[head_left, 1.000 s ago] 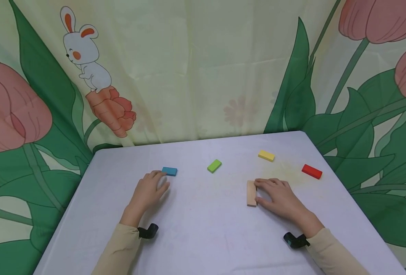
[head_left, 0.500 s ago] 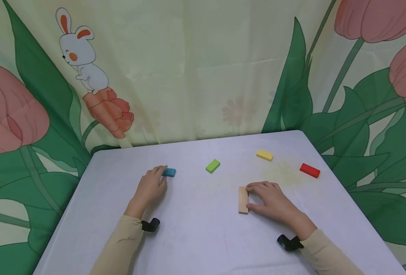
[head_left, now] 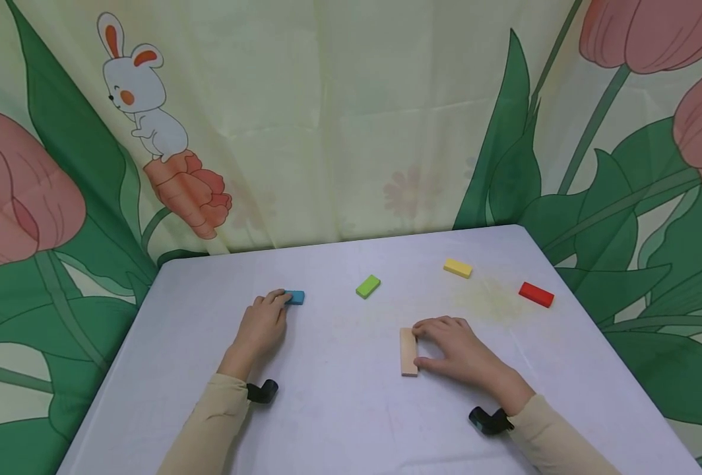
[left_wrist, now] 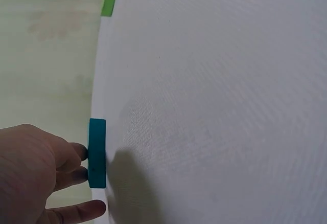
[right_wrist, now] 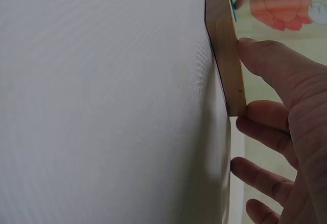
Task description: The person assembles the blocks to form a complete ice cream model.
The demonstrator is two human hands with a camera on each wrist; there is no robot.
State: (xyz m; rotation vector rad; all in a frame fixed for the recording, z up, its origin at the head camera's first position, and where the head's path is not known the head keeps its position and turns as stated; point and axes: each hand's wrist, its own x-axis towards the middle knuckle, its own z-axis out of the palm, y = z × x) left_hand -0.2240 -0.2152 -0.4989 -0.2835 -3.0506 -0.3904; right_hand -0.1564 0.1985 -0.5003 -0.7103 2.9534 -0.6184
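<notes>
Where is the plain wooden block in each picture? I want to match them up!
Head: the plain wooden block is just right of centre, below the middle, touching the right hand.
Left wrist: it isn't in this picture.
Right wrist: upper right, touching that same hand.
Shared landmark: the left hand, left of centre, lower left, then top edge right of centre.

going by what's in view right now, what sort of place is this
Probably an indoor play corner or recording setup: a white-covered table, a cartoon-printed cloth backdrop behind it, and small blocks spread across the top.
</notes>
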